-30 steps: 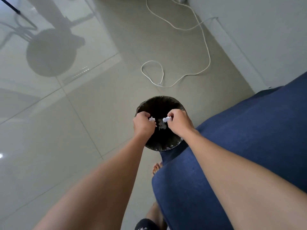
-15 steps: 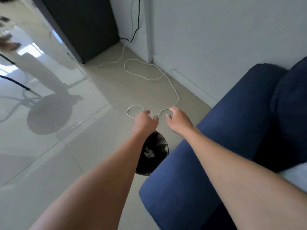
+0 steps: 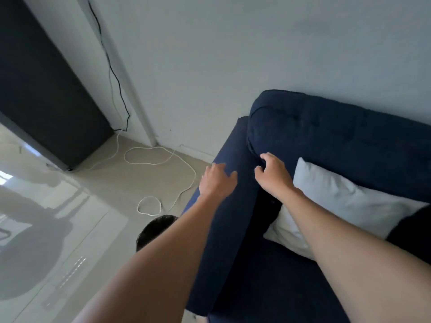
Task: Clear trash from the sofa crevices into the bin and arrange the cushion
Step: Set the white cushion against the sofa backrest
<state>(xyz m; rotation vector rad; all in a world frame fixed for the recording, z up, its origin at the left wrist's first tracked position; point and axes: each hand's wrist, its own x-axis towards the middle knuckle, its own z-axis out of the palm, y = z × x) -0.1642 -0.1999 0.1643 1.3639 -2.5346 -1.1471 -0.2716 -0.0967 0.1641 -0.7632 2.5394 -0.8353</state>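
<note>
A dark blue sofa point(image 3: 338, 141) fills the right half of the view. My left hand point(image 3: 217, 180) hovers over its armrest point(image 3: 231, 206) with fingers spread and nothing in it. My right hand point(image 3: 272, 173) is above the gap between armrest and backrest, fingers loosely curled and empty. A white cushion point(image 3: 338, 201) lies tilted on the seat against the backrest, partly behind my right forearm. The black bin point(image 3: 156, 227) stands on the floor beside the armrest, mostly hidden by my left forearm. No trash is visible.
A white cable point(image 3: 163, 180) loops over the beige tiled floor point(image 3: 70, 229) left of the sofa. A tall black cabinet point(image 3: 46, 89) stands at the back left. A black wire runs down the grey wall point(image 3: 233, 54) behind the sofa.
Both hands held white scraps over the bin, then let them go. They have since lifted away and moved right over the sofa armrest, and my view has swung up to the sofa and cushion.
</note>
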